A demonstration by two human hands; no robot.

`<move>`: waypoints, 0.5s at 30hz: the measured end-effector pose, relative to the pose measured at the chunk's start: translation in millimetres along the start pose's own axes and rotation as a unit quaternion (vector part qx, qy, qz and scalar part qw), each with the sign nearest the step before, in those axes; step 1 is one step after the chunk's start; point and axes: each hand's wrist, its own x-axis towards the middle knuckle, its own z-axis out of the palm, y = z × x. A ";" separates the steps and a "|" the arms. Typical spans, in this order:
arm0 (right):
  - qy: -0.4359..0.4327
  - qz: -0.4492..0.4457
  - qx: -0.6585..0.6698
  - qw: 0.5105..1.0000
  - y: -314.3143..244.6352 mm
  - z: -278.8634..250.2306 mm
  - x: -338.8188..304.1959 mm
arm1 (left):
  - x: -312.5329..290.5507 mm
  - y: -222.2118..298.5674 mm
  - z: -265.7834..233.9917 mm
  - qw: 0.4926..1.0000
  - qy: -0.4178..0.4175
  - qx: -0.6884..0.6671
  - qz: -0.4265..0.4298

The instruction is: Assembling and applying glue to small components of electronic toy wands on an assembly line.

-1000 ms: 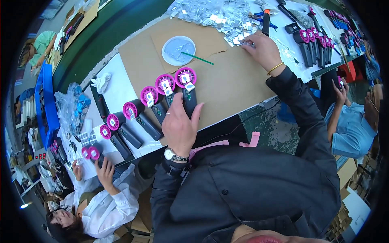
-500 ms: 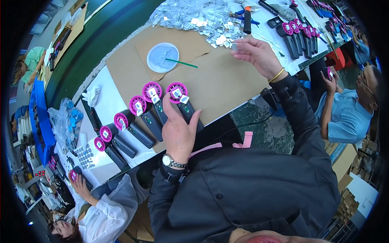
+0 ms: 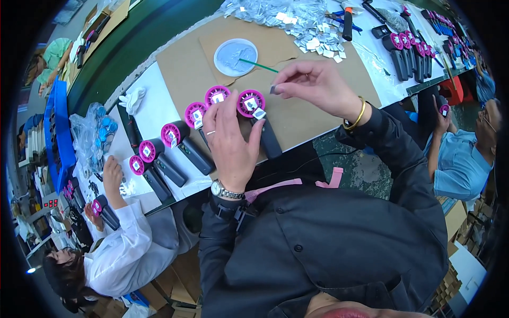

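Over the brown cardboard [image 3: 297, 124], my right hand [image 3: 328, 90] pinches a small dark piece [image 3: 273, 89] between thumb and forefinger, near the pink-headed devices [image 3: 269, 139]. My left hand [image 3: 232, 151] spreads across them, though I cannot tell whether it grips one; white labels [image 3: 251, 102] on the heads bear marks too small to read.

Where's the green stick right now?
In the head view's upper middle, the green stick slants from the white dish toward the person's right hand.
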 end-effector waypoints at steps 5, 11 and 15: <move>-0.014 -0.088 -0.127 0.988 -5.9 24.1 17.5 | 1.4 -0.4 -5.1 0.998 -0.060 0.004 -0.025; -0.051 -0.089 -0.207 0.973 -0.9 33.0 35.1 | 2.3 -8.9 2.3 0.996 -0.075 -0.018 -0.032; -0.053 -0.066 -0.217 0.973 1.6 38.6 41.0 | 4.3 -12.0 6.2 0.997 -0.066 -0.021 -0.036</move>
